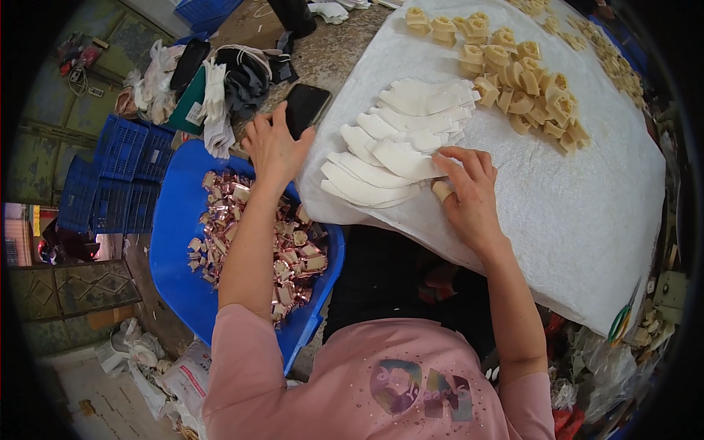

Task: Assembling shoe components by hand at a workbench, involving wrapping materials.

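Over the table's left corner, my left hand (pixel 275 150) has its fingers spread and holds nothing. Its fingertips lie beside a black phone (pixel 305 108); whether they touch it I cannot tell. On the white-covered table (pixel 572 213), my right hand (pixel 473 194) has thumb and fingers at the end of a white curved piece (pixel 403 159), apparently pinching it. A tan wrap (pixel 441 191) is around that thumb. Several more white curved pieces (pixel 429 97) lie overlapping in a fanned row, just left of and beyond this hand.
Below my left forearm stands a blue tub (pixel 172 242) of shiny pink-and-cream pieces (pixel 297 257). A heap of cream folded pieces (pixel 528 81) lies farther back on the table. Blue crates (pixel 125 154) stand at left, near gloves (pixel 216 103). Scissors (pixel 622 323) hang at the right edge.
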{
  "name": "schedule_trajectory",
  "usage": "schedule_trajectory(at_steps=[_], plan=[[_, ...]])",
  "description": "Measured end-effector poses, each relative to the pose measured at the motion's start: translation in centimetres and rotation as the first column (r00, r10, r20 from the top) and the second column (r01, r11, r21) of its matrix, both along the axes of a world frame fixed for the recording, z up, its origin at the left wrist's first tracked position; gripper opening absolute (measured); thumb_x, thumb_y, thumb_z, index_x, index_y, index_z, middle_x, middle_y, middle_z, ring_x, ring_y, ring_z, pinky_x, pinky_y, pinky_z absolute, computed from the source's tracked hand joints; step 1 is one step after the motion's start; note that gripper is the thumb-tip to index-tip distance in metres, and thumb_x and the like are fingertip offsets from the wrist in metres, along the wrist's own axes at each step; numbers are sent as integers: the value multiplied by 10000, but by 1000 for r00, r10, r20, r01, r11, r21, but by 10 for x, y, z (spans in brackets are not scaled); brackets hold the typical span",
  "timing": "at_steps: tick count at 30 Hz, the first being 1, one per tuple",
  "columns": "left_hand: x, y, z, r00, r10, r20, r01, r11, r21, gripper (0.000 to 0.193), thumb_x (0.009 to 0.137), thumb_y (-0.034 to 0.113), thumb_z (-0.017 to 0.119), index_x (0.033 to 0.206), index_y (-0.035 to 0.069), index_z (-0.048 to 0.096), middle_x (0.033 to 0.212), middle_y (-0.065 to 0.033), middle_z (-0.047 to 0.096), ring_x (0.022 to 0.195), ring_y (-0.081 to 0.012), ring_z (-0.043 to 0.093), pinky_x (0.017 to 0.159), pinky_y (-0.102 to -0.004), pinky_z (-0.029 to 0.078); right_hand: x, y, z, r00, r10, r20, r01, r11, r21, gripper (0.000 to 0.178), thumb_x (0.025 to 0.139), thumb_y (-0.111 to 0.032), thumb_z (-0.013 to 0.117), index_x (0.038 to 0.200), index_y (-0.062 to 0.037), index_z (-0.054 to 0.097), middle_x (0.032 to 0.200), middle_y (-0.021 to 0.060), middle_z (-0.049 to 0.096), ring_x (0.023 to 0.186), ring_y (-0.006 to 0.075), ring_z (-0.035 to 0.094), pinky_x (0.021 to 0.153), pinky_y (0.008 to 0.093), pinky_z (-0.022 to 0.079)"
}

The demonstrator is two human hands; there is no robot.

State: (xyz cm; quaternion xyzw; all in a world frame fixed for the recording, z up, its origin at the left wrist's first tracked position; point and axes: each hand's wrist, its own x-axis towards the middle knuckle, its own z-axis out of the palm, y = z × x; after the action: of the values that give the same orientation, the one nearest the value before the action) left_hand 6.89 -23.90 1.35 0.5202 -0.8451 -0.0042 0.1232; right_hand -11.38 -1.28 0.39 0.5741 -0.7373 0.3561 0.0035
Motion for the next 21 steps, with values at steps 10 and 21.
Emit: schedule_trajectory(at_steps=[10,21], plan=[[7,1,10,999,-52,2,52,999,3,726,763,343,664,1371,59,385,1232,-230,481,1165,-360,407,1021,-451,252,-5,-1,-1,998,28,-54,-27,1000,3,391,615,93,553,967,-56,637,1037,46,571,1032,270,460,903,396,337],[-24,113,7,491,-764,-419,758,611,-226,495,620,11,698,1099,68,589,1096,-122,538,1046,-301,508,892,-407,382,-7,-8,5,997,61,-37,-60,998,21,265,656,36,563,896,-68,608,963,70,558,967,270,460,898,403,305]])
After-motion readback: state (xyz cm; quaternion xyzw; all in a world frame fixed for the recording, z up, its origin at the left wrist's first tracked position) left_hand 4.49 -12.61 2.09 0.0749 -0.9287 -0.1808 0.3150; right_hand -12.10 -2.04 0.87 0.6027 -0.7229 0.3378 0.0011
